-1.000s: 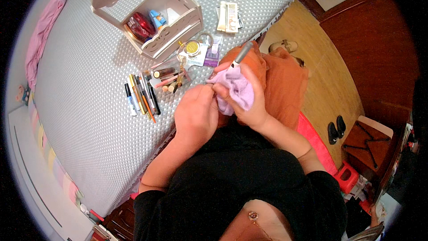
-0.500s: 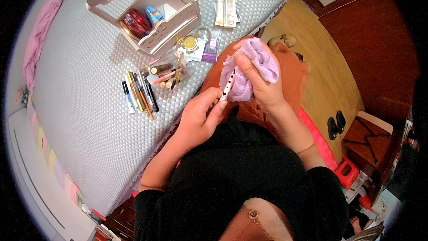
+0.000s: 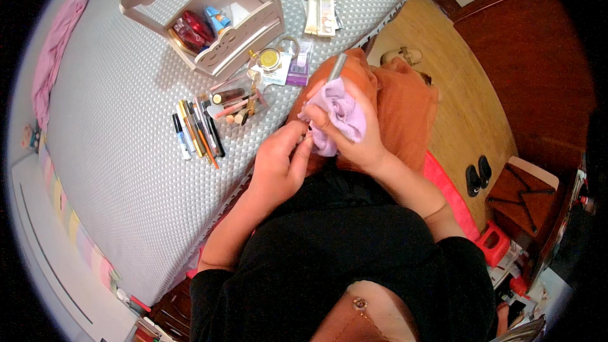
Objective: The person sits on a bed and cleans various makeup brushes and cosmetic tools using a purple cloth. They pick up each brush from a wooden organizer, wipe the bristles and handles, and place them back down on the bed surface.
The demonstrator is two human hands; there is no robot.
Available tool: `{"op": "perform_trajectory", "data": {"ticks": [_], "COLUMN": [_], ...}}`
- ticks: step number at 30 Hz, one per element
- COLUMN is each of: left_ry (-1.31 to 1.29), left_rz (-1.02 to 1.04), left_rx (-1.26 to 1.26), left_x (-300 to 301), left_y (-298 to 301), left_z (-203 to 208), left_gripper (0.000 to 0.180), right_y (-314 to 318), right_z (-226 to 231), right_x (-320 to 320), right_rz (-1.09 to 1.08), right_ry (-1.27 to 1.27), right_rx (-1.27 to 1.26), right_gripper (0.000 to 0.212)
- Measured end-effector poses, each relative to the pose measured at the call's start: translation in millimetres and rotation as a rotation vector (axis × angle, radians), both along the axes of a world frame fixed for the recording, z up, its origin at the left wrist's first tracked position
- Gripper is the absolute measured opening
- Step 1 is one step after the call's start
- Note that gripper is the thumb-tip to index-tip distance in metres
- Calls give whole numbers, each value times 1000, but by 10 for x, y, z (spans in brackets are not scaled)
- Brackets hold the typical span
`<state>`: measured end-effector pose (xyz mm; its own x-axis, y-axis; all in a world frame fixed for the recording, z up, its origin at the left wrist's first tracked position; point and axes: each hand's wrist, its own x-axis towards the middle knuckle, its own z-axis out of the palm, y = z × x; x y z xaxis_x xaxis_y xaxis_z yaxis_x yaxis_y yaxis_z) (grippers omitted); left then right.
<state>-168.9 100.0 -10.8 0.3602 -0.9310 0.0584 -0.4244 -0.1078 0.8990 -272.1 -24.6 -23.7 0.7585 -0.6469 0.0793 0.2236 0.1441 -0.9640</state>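
In front of my lap, my right hand (image 3: 348,123) is closed around a crumpled lilac cloth (image 3: 347,111). The cloth is wrapped about a slim pen-shaped stick (image 3: 337,67), whose silver end pokes out beyond it. My left hand (image 3: 284,157) pinches the stick's near end, where a bit of its black-spotted white barrel shows between the fingertips. The rest of the stick is hidden by the cloth and my fingers. On the bed to the left lies a row of cosmetic pens and brushes (image 3: 197,132), beside a clear case (image 3: 244,102) with several small tubes.
A white storage box (image 3: 244,41) with red and blue items stands on the grey quilted bed cover (image 3: 126,171). A round gold-coloured item (image 3: 269,59), purple packet (image 3: 299,71) and pale tubes (image 3: 321,14) lie near it. Sandals (image 3: 405,56) and dark slippers (image 3: 479,176) are on the floor.
My right hand and the cloth have slid down along the stick, toward my left fingers. The silver end now sticks out, while most of the spotted part is covered.
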Motion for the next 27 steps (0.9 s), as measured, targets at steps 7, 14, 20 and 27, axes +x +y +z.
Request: {"op": "perform_trajectory", "data": {"ticks": [7,14,20,27], "left_ry": [76,1001,1179,1175], "left_rz": [-85,-243,-182,-115], "left_rx": [16,213,121,148], "left_x": [2,34,15,84], "left_y": [17,36,7,30], "left_z": [-30,2,-52,8], "left_gripper": [6,21,29,29], "right_y": [-298,-238,-10,48], "right_z": [179,90,40,-87], "right_x": [-2,8,-28,-113], "right_rz": [-193,-200,-59,-6], "right_ry": [28,12,45,178], "right_rx": [76,222,31,-233], "right_gripper": [20,16,24,32]}}
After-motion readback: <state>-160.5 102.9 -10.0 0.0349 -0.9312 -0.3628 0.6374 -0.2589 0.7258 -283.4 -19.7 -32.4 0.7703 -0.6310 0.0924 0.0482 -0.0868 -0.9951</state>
